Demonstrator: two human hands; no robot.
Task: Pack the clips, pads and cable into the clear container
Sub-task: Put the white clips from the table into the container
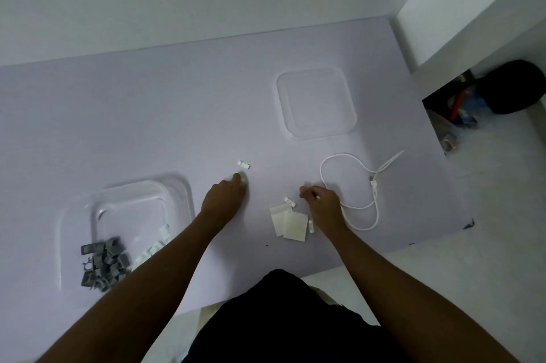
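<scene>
Dim, flat, bluish light with no clear source; shadows are faint. Both forearms read dark and underexposed. Soft glare marks the clear container [124,224] rim. Wide-angle bending curves the surface [147,114] edges, and fine detail is soft throughout.

**Obscured and indeterminate items**

Left forearm [165,250] covers the clear container's [74,215] lower right corner and part of its white clips [147,253]. Right hand [323,207] hides a stretch of white cable [348,185]. Clutter [455,117] at right edge: unidentifiable. Both hands' fingertip contents too small to resolve.
</scene>
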